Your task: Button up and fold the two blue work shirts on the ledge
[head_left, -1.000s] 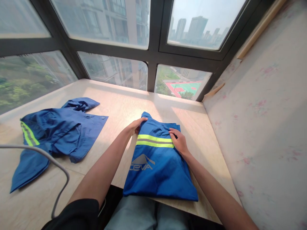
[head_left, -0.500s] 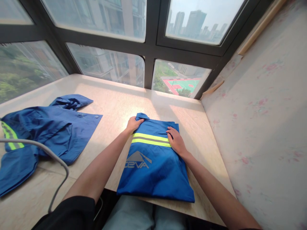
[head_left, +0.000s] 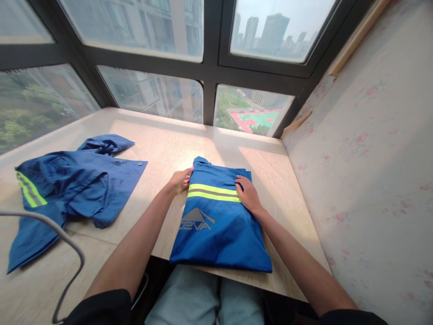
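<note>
I can't see the underside of the folded blue shirt [head_left: 219, 247], the right hand [head_left: 248, 194] hides where its yellow stripe [head_left: 213, 193] ends, and I can't tell if the left hand [head_left: 181, 180] pinches the shirt's side or just touches it. The gray cord [head_left: 72, 250] runs out of my view at the left and is lost at the bottom, which also cuts off the legs [head_left: 184, 298] and black sleeves [head_left: 104, 309]. The top chops the upper windows [head_left: 138, 27], and the far towers [head_left: 275, 31] look too hazy for me to make out small parts.
</note>
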Tool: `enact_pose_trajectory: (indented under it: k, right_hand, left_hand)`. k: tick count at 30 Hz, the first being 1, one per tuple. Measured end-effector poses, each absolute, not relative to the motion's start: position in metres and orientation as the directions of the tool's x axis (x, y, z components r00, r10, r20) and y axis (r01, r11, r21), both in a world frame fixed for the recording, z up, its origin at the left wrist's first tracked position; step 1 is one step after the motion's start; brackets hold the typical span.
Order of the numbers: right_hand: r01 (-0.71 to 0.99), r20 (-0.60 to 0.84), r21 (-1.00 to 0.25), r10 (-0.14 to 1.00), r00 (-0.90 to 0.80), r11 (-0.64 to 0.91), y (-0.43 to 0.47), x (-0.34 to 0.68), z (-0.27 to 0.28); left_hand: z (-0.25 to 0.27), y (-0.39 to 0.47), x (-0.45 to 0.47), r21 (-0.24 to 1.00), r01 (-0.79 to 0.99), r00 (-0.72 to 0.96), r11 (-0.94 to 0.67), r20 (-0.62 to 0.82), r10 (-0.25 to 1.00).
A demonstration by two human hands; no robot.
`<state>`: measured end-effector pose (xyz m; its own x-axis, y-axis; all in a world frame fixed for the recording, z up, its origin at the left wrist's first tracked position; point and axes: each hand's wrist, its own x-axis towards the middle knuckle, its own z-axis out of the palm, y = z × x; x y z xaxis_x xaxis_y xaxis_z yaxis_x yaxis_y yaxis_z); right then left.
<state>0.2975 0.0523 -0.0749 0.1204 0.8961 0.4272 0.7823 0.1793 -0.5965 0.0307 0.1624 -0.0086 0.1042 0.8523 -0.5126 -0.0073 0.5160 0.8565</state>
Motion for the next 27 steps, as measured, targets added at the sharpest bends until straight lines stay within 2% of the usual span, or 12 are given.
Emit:
enact_pose_trajectory:
  k: [5,9,15,22,27]
  right_hand:
    - [0.793,0.440,-0.580,0.891,0.111,0.188,0.053,0.297,-0.075]
    - [0.791,0.439,-0.583,0.891,0.116,0.185,0.054,0.296,-0.076]
    - [0.799,0.457,-0.568,0.883,0.109,0.196,0.055,0.297,-0.078]
    - [0.808,0.468,-0.553,0.879,0.096,0.206,0.056,0.298,-0.079]
    - [0.804,0.469,-0.554,0.879,0.087,0.216,0.056,0.299,-0.079]
  left_hand:
    - [-0.005,0.095,-0.011,0.765,-0.152,0.091,0.626,-0.619,0.780]
    - [0.002,0.041,-0.030,0.763,-0.008,0.068,0.647,-0.645,0.761]
    - [0.008,-0.011,-0.042,0.722,0.230,0.287,0.652,-0.691,0.663]
    - [0.002,-0.043,-0.054,0.696,0.064,0.395,0.715,-0.676,0.623]
    - [0.003,-0.058,-0.056,0.691,0.095,0.364,0.717,-0.694,0.621]
